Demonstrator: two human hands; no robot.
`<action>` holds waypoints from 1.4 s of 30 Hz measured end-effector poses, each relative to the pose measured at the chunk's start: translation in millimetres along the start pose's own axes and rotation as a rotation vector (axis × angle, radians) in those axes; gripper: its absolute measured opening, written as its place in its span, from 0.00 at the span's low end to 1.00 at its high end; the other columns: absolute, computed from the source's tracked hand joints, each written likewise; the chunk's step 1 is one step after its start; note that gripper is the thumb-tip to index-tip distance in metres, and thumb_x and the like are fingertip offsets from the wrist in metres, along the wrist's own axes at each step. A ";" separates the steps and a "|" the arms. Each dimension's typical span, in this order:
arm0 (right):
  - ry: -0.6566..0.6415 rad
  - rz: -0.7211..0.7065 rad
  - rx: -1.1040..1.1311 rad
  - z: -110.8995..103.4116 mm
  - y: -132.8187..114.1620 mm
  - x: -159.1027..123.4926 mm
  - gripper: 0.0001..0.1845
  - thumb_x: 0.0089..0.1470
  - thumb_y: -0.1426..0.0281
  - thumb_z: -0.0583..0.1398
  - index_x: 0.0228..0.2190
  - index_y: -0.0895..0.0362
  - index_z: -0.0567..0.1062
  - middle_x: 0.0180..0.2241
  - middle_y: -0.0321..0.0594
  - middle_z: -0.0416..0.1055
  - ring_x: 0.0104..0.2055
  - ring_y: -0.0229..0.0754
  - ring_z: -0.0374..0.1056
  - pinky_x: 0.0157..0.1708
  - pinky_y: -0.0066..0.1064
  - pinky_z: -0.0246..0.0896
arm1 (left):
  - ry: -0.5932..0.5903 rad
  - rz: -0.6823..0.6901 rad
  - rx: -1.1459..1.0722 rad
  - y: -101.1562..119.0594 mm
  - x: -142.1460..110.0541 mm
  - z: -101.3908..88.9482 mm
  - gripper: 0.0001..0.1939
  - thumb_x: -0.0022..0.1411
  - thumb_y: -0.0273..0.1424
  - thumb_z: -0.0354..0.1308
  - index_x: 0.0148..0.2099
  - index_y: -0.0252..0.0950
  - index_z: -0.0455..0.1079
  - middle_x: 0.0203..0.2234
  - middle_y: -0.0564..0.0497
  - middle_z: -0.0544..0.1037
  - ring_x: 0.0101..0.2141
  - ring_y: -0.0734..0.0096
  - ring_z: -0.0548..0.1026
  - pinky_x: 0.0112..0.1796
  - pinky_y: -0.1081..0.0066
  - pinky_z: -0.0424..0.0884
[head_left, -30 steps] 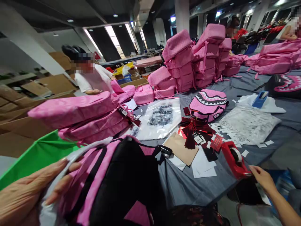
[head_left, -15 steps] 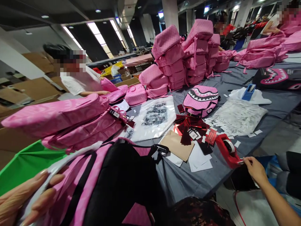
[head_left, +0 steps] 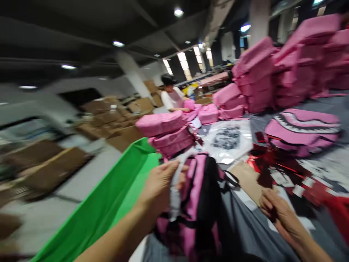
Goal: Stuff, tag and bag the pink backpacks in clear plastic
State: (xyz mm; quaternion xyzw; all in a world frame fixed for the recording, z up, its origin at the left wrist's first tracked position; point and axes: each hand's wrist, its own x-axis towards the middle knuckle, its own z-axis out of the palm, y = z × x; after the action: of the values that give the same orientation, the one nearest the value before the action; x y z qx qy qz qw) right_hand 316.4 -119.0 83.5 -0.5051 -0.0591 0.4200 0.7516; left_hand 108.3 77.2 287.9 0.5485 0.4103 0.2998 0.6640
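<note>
A pink and black backpack lies in front of me on the grey table, partly inside a whitish plastic bag. My left hand is closed on the bag's edge at the top of the backpack. Just right of the backpack, my right hand rests over the grey cloth with its fingers curled. What they hold, if anything, is blurred. The whole view is smeared by motion.
A green fabric bin stands at my left. Beyond are pink bags, a shark-mouth backpack, tall pink stacks, a clear printed bag, red tags, a red tape dispenser, cardboard boxes and a seated person.
The view has swung left. My right hand left the red tape dispenser and came in beside the backpack. My left hand shifted up along the bag's edge.
</note>
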 end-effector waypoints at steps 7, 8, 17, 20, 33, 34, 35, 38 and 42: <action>-0.610 -0.196 -0.333 161.5 -116.7 -2.8 0.34 0.38 0.40 0.72 0.25 0.55 0.67 0.16 0.26 0.56 0.16 0.27 0.46 0.15 0.22 0.38 | -0.115 0.003 -0.120 -6.3 -1.2 35.4 0.38 0.58 0.61 0.57 0.29 0.25 0.76 0.15 0.43 0.75 0.14 0.72 0.69 0.19 0.74 0.64; -0.647 -0.179 -0.376 172.8 -118.7 -3.0 0.35 0.38 0.39 0.71 0.25 0.55 0.66 0.15 0.25 0.55 0.16 0.27 0.44 0.15 0.22 0.36 | -0.131 0.008 -0.133 -7.1 -2.4 36.7 0.39 0.58 0.63 0.55 0.29 0.25 0.76 0.15 0.43 0.74 0.15 0.71 0.70 0.19 0.73 0.64; -0.809 -0.092 -0.376 196.0 -95.2 1.9 0.32 0.44 0.40 0.68 0.26 0.53 0.64 0.15 0.28 0.61 0.16 0.40 0.66 0.16 0.27 0.55 | -0.211 0.097 -0.196 -12.2 -4.9 38.7 0.41 0.45 0.68 0.59 0.24 0.29 0.72 0.13 0.47 0.71 0.12 0.74 0.65 0.16 0.74 0.59; -0.764 -0.123 -0.477 198.6 -99.8 -2.4 0.35 0.39 0.37 0.69 0.24 0.53 0.64 0.14 0.28 0.61 0.15 0.37 0.63 0.13 0.23 0.43 | -0.209 0.137 -0.207 -11.4 -7.0 41.5 0.36 0.40 0.64 0.66 0.24 0.30 0.71 0.14 0.49 0.72 0.12 0.76 0.65 0.15 0.75 0.59; -1.072 0.005 -0.525 186.5 -98.0 19.7 0.35 0.44 0.38 0.67 0.25 0.56 0.65 0.20 0.37 0.73 0.12 0.24 0.50 0.13 0.20 0.34 | -0.178 0.122 -0.199 -12.8 -10.0 41.6 0.27 0.42 0.54 0.68 0.21 0.33 0.68 0.12 0.49 0.70 0.12 0.77 0.64 0.15 0.75 0.56; -1.064 0.007 -0.547 188.4 -98.1 19.2 0.36 0.43 0.36 0.67 0.24 0.55 0.64 0.17 0.35 0.71 0.11 0.25 0.50 0.12 0.20 0.34 | -0.181 0.127 -0.215 -14.8 -10.4 43.4 0.28 0.41 0.55 0.69 0.22 0.33 0.68 0.13 0.49 0.71 0.12 0.76 0.65 0.16 0.75 0.57; -1.053 0.006 -0.572 190.2 -97.2 18.7 0.36 0.41 0.36 0.67 0.23 0.55 0.63 0.15 0.34 0.69 0.11 0.27 0.51 0.11 0.20 0.35 | -0.182 0.129 -0.233 -16.7 -10.6 45.1 0.30 0.40 0.56 0.70 0.24 0.32 0.69 0.13 0.49 0.71 0.13 0.75 0.66 0.16 0.75 0.58; -0.948 -0.036 -0.599 192.4 -89.6 19.8 0.36 0.39 0.36 0.67 0.22 0.53 0.61 0.10 0.30 0.63 0.09 0.30 0.52 0.10 0.21 0.36 | -0.194 0.132 -0.253 -20.7 -10.0 47.7 0.32 0.38 0.57 0.70 0.28 0.31 0.70 0.15 0.48 0.72 0.14 0.73 0.68 0.17 0.74 0.61; -0.735 -0.096 -0.590 184.7 -83.7 20.3 0.36 0.36 0.34 0.66 0.24 0.52 0.64 0.08 0.24 0.55 0.09 0.29 0.44 0.10 0.22 0.31 | -0.210 0.139 -0.203 -21.0 -7.6 43.5 0.34 0.38 0.58 0.72 0.29 0.32 0.68 0.17 0.48 0.74 0.15 0.72 0.70 0.18 0.73 0.65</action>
State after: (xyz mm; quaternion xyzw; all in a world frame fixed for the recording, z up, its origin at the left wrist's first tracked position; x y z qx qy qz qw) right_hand 282.5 14.7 233.6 -0.5117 -0.4611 0.5010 0.5240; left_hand 141.5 45.2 271.7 0.5339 0.2671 0.3261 0.7330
